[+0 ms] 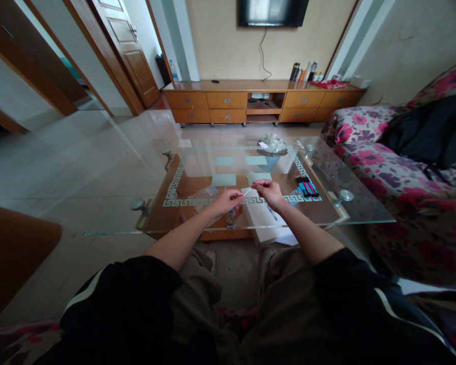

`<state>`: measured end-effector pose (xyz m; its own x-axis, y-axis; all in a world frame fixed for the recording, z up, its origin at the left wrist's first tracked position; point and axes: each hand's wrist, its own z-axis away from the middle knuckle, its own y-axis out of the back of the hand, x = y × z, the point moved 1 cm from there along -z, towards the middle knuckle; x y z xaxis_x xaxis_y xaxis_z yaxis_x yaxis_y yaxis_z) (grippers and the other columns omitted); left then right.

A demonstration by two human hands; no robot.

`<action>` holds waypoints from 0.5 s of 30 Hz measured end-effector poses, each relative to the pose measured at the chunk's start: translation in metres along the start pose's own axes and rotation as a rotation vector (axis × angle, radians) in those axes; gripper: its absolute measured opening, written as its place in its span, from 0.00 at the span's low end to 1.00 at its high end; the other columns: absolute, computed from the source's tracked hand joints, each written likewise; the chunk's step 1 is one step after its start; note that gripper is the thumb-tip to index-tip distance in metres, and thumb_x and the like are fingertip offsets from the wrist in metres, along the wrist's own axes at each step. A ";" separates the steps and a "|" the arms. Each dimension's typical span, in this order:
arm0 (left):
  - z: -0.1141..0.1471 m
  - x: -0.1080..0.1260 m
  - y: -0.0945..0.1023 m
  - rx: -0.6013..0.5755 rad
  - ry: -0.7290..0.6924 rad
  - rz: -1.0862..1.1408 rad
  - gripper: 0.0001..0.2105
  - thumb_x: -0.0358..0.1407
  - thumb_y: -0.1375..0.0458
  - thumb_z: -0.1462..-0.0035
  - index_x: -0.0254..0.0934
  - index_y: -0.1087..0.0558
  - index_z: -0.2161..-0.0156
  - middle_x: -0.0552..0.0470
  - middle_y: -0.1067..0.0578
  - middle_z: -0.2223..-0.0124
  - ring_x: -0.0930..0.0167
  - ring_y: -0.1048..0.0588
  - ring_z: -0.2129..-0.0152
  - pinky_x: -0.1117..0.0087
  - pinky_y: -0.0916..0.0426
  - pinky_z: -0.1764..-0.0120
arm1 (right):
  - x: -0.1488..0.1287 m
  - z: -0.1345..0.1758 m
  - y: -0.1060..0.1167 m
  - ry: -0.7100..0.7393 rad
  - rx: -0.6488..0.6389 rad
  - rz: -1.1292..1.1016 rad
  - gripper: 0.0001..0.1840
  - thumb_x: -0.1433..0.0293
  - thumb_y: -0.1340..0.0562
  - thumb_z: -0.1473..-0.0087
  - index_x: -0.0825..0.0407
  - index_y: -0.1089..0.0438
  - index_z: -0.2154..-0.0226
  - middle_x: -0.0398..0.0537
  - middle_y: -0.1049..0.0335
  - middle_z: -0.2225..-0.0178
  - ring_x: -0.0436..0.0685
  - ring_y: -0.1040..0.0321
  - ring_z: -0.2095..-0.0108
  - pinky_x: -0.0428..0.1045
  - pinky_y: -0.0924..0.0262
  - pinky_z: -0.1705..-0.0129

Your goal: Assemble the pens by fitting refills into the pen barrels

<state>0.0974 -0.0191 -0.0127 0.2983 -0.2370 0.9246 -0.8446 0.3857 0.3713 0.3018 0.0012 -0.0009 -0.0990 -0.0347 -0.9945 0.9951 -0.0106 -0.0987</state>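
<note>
Above the near part of the glass table (213, 144), both hands meet over a thin white stick (247, 191), too small to name exactly. My left hand (228, 201) pinches its lower end, fingers closed. At the upper end, my right hand (269, 192) is closed in a pinch too. A row of several pens (307, 186) in black, blue and pink lies to the right. Below my right hand are white paper (256, 215) and a slim pen-like item (271, 212). A small clear bottle (231, 219) shows just under my left hand.
Clear plastic wrapping (203, 196) lies left of my hands. Farther back is a basket (270, 162) with a plastic bag in it. A flowered sofa (359, 147) carrying a black bag (433, 129) stands right. A wooden TV cabinet (228, 100) lines the far wall.
</note>
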 end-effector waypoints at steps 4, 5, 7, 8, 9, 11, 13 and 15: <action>-0.001 -0.001 -0.001 -0.005 -0.004 0.011 0.15 0.45 0.42 0.41 0.32 0.25 0.63 0.50 0.24 0.70 0.75 0.27 0.80 0.76 0.33 0.75 | -0.001 0.003 -0.003 -0.002 -0.049 0.045 0.18 0.63 0.27 0.64 0.55 0.24 0.69 0.41 0.31 0.80 0.47 0.45 0.81 0.45 0.53 0.79; -0.001 -0.001 -0.001 -0.009 -0.006 0.016 0.15 0.45 0.42 0.41 0.32 0.25 0.63 0.50 0.24 0.70 0.75 0.27 0.79 0.76 0.33 0.75 | 0.000 0.003 -0.004 -0.001 -0.061 0.053 0.19 0.62 0.27 0.64 0.55 0.24 0.69 0.42 0.30 0.79 0.47 0.45 0.80 0.45 0.53 0.79; -0.001 0.000 -0.001 -0.011 -0.011 0.020 0.15 0.45 0.43 0.41 0.32 0.25 0.63 0.51 0.24 0.70 0.74 0.27 0.79 0.75 0.33 0.75 | 0.001 0.004 -0.004 -0.005 -0.086 0.065 0.20 0.62 0.27 0.64 0.55 0.24 0.68 0.43 0.29 0.77 0.47 0.44 0.80 0.45 0.52 0.78; -0.001 0.000 -0.001 -0.011 -0.011 0.019 0.15 0.45 0.43 0.41 0.32 0.25 0.63 0.51 0.25 0.70 0.74 0.26 0.79 0.75 0.33 0.75 | 0.001 0.004 -0.005 -0.011 -0.097 0.070 0.20 0.62 0.27 0.64 0.55 0.24 0.67 0.44 0.28 0.77 0.47 0.44 0.80 0.45 0.51 0.78; -0.001 0.001 -0.001 -0.009 -0.011 0.016 0.15 0.45 0.43 0.41 0.32 0.25 0.62 0.51 0.25 0.70 0.74 0.26 0.79 0.75 0.33 0.75 | 0.001 0.004 -0.005 -0.016 -0.107 0.076 0.21 0.62 0.27 0.64 0.55 0.24 0.66 0.44 0.28 0.76 0.47 0.43 0.79 0.45 0.51 0.78; -0.001 0.002 -0.001 -0.002 -0.014 0.004 0.15 0.44 0.43 0.41 0.32 0.25 0.62 0.51 0.24 0.69 0.75 0.26 0.79 0.75 0.33 0.75 | 0.001 0.005 -0.005 -0.017 -0.128 0.096 0.22 0.61 0.27 0.63 0.55 0.25 0.65 0.44 0.28 0.76 0.47 0.42 0.79 0.45 0.50 0.78; -0.001 0.002 -0.001 0.005 -0.021 -0.008 0.15 0.45 0.43 0.40 0.32 0.25 0.62 0.51 0.24 0.69 0.75 0.26 0.79 0.75 0.33 0.74 | 0.000 0.007 -0.005 -0.004 -0.149 0.131 0.21 0.61 0.28 0.62 0.55 0.25 0.65 0.43 0.28 0.76 0.47 0.42 0.78 0.45 0.48 0.77; -0.002 0.001 -0.001 0.011 -0.030 -0.010 0.16 0.45 0.43 0.40 0.32 0.25 0.61 0.51 0.24 0.69 0.75 0.26 0.79 0.75 0.33 0.74 | -0.002 0.008 -0.006 0.010 -0.170 0.159 0.20 0.61 0.28 0.61 0.55 0.25 0.64 0.43 0.29 0.76 0.47 0.42 0.78 0.44 0.48 0.77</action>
<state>0.0995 -0.0184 -0.0124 0.2933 -0.2674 0.9179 -0.8464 0.3738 0.3794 0.2959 -0.0071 0.0024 0.0579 -0.0123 -0.9982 0.9851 0.1629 0.0551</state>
